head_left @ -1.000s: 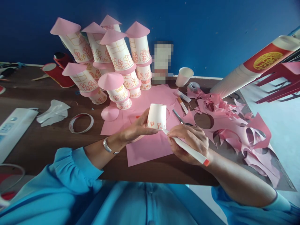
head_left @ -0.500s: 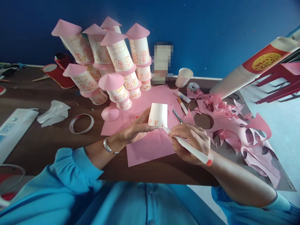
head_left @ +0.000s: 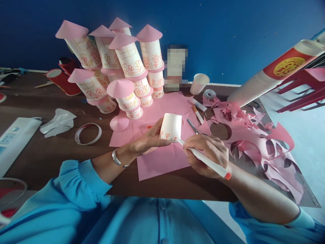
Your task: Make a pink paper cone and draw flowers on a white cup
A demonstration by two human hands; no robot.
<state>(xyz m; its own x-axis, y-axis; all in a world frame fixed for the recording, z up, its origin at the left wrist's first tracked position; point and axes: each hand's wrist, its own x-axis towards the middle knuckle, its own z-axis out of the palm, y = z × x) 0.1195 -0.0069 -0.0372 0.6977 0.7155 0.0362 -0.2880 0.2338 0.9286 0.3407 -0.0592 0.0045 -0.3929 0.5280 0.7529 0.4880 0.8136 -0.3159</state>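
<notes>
A white paper cup (head_left: 171, 124) is upside down in my left hand (head_left: 149, 139), thumb along its lower edge and fingers partly hidden behind it. Small orange-red flowers are drawn near that edge. My right hand (head_left: 207, 154) is closed around a white marker (head_left: 209, 163) with an orange-red end. The marker's tip meets the cup low on its right side. Under both hands lies pink paper (head_left: 162, 164). Behind the cup stand towers of drawn-on paper cups (head_left: 130, 64) with pink cone roofs, and a loose pink cone (head_left: 119, 123) lies in front of them.
Pink scraps (head_left: 254, 135) cover the table's right side, near scissors (head_left: 192, 126), a glue stick (head_left: 198, 104) and a long stack of cups (head_left: 250, 88). An upright paper cup (head_left: 199, 83) stands behind. To the left are a tape roll (head_left: 88, 133), crumpled plastic (head_left: 58, 122) and a power strip (head_left: 17, 142).
The cup has tilted and turned slightly in my left hand. The orange-red mark at the marker's tip has grown a little, and my right hand has shifted very slightly.
</notes>
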